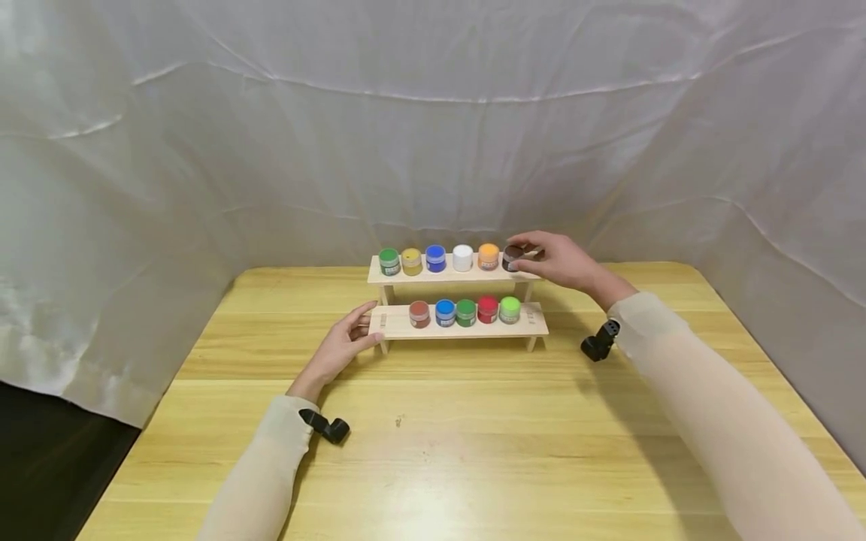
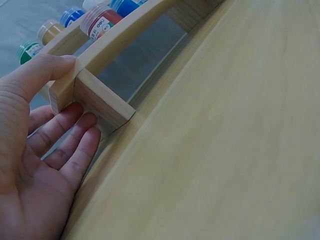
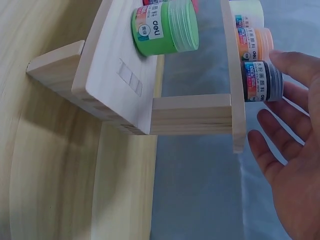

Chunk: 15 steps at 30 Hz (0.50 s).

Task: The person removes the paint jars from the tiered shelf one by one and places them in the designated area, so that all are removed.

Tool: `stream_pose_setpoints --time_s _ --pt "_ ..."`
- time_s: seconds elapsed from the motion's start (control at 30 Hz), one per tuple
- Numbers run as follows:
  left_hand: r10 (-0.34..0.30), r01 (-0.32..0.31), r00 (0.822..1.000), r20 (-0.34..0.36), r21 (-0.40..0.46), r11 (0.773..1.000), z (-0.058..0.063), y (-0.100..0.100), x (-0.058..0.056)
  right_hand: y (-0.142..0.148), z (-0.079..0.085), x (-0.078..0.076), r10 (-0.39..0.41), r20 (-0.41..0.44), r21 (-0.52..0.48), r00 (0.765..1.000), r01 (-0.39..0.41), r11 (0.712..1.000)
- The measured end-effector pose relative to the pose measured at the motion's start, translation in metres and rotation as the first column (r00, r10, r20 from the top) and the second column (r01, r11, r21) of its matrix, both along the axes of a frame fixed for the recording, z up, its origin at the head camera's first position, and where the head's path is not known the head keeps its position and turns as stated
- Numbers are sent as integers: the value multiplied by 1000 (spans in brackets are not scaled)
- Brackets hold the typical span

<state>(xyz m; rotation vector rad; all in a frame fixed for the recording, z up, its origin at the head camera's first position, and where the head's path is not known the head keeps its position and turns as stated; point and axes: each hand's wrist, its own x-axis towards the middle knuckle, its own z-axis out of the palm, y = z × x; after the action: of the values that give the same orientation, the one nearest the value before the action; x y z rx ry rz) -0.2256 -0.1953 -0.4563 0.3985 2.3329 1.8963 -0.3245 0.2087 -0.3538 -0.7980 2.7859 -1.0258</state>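
A two-tier wooden stand holds small paint jars in two rows. At the left end of its lower shelf, my left hand grips the board, thumb on top and fingers curled beneath, beside the leg. My right hand is at the right end of the upper shelf, with thumb and forefinger around a black paint jar that stands on the board. Right beside that jar is an orange paint jar. The other right fingers spread behind the shelf.
Green, yellow, blue and white jars fill the rest of the upper shelf. Below stand brown, blue, green, red and light green jars. The wooden table meets a grey cloth behind the stand.
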Motion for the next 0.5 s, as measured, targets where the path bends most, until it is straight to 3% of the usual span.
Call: stream_pose_setpoints --time_s 0.3,0.5 --pt "-20 15 998 61 76 997 2 0 -7 0 1 -3 -17 10 9 1000 17 1000" --pt "-15 10 998 67 79 997 3 1 -8 1 -1 -2 -33 6 -1 999 33 999"
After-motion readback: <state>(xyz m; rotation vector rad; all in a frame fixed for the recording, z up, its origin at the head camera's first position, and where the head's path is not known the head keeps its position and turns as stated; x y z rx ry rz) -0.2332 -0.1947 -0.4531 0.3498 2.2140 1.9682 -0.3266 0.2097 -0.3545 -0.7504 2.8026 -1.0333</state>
